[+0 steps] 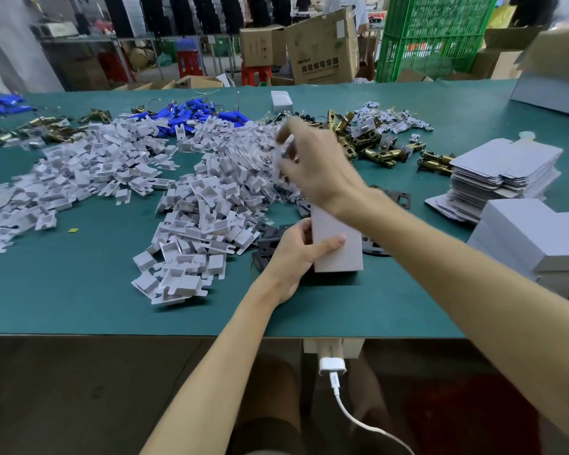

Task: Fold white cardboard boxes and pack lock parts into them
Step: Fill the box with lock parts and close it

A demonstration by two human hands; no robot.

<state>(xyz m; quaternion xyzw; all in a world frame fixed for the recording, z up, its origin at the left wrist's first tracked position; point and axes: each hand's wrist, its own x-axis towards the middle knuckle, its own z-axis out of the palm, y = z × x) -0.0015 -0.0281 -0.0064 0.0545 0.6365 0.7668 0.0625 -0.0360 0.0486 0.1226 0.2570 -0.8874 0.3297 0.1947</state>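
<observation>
A folded white cardboard box (337, 244) stands upright on the green table (79, 290). My left hand (296, 254) grips its left side, thumb across the front. My right hand (316, 165) hovers above the box, blurred, pinching a small clear bag of parts (284, 152) over the pile of white plastic inserts (207, 205). Black lock plates (266, 238) lie beside and behind the box. Brass latch bolts (385, 152) lie at the back right.
Flat white box blanks (503, 172) are stacked at the right, with folded boxes (536, 238) in front of them. Blue parts (197, 114) and more brass latches (46, 126) lie at the back left. A small white box (281, 100) sits far back. Brown cartons stand beyond the table.
</observation>
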